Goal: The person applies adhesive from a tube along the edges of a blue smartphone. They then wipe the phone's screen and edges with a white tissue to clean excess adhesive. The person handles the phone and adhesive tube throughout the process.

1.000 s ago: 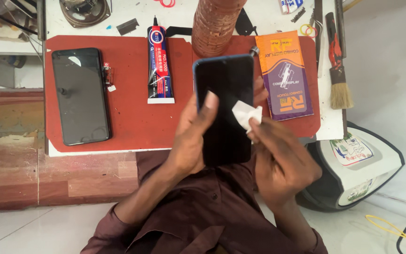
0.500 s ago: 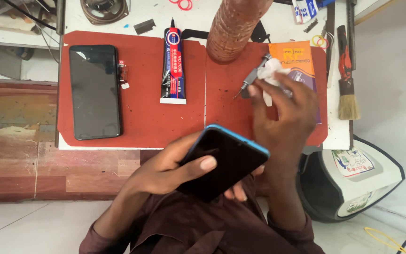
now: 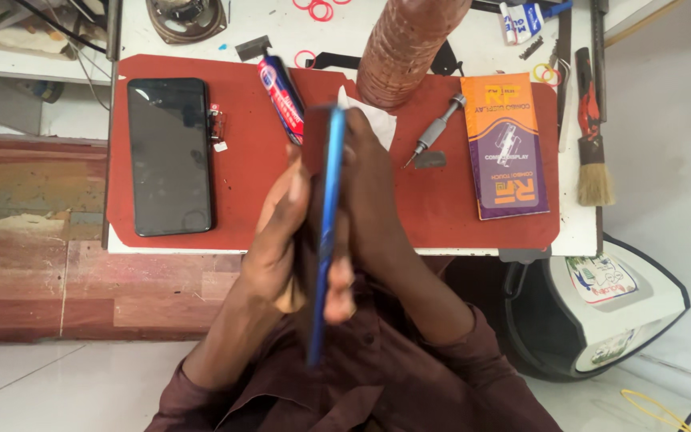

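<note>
A white tabletop point(image 3: 201, 32) stands over a floor of worn wooden planks and pale tile, with a rounded white and black appliance point(image 3: 609, 308) on the floor at the right. A red rubbery work mat point(image 3: 249, 200) with rounded corners covers most of the tabletop. At the mat's far edge rises a ribbed, terracotta-coloured hose point(image 3: 409, 44). On the mat's left lies a black smartphone point(image 3: 169, 156), flat and glossy, screen up. On the right lies an oblong orange and purple box point(image 3: 509, 144) with light lettering. Past it, on bare white, a wooden-handled brush point(image 3: 592, 152) with pale bristles lies lengthwise. A slim metal screwdriver point(image 3: 435, 132) rests slantwise between hose and box. A red, white and blue glue tube point(image 3: 283, 100) lies slanted near the mat's middle, its near end hidden by the hands. Small red rubber rings point(image 3: 319, 10) are scattered at the far edge.

Above the mat's near half, the person in a maroon shirt holds a blue-edged phone point(image 3: 328, 216) on edge. The left hand point(image 3: 281, 240) has its fingers curled around the phone's one face. The right hand point(image 3: 377, 200) lies against the other face, fingers closed on a white cloth point(image 3: 377, 122) pressed at the phone's far end.
</note>
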